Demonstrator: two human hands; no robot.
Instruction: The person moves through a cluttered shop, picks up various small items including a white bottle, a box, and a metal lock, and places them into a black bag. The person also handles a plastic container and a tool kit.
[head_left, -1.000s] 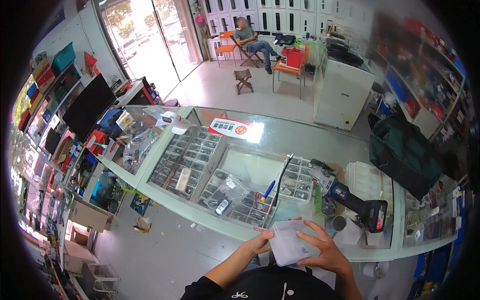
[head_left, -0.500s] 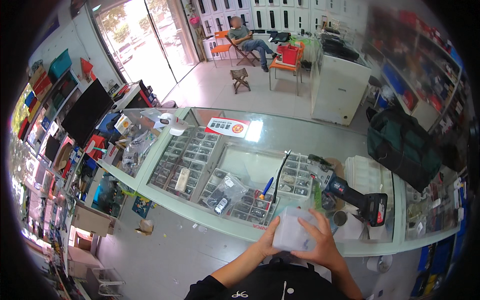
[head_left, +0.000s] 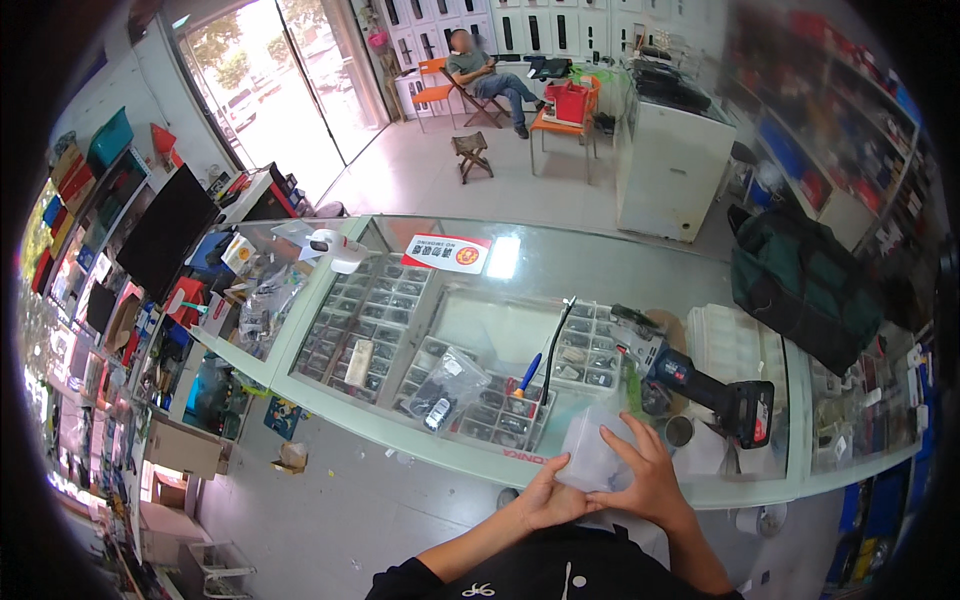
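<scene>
Just over the near edge of the glass counter, a translucent whitish plastic box (head_left: 588, 452) is held up between my two hands. My left hand (head_left: 548, 500) supports its lower left side, with the thumb pointing up along it. Across the right side and front of the box spread the curved fingers of my right hand (head_left: 645, 478). What lies inside cannot be made out. On the counter beyond the box are a blue-and-yellow screwdriver (head_left: 529, 375) and a thin black rod (head_left: 556, 350). A cordless angle grinder (head_left: 692, 385) with a battery lies to the right.
The glass display counter (head_left: 420, 418) holds trays of small dark parts. On it lie a clear plastic bag (head_left: 447, 390), a white handheld scanner (head_left: 338, 250) and a red-and-white sign (head_left: 447, 253). A dark green bag (head_left: 800, 285) sits at right. Across the room a person (head_left: 480, 75) is seated.
My left hand has slid lower on the box, and its fingers now lie below it. The box leans a little differently. The whole view has shifted slightly.
</scene>
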